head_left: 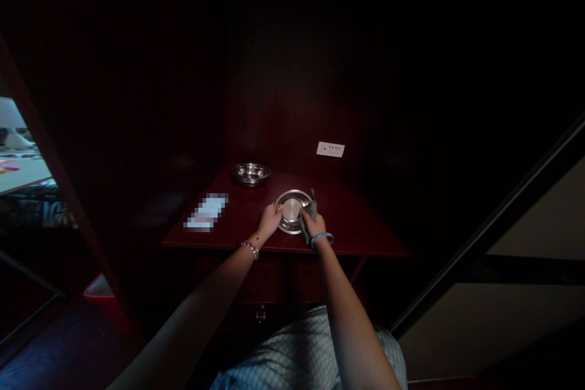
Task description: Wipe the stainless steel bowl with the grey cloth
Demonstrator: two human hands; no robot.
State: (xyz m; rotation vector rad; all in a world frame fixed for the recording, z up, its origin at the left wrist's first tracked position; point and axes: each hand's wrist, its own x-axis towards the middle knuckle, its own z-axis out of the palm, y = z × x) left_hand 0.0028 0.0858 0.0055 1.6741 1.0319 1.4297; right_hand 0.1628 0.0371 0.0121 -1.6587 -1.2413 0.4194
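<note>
A round, shiny metal dish is held above the front part of the dark red desk, tilted a little toward me. My left hand grips its left rim, thumb on the inside. At the right rim, my right hand is closed on a grey cloth, pressing it against the dish. Part of the cloth sticks up past the rim and part hangs below. Behind and to the left, another metal bowl stands on the desk, apparently stacked with more beneath it.
A blurred, pale flat rectangle lies on the desk's left side. A white socket plate is on the back wall. Dark panels rise at both sides. Below left stands a red bin; a drawer latch shows under the desk.
</note>
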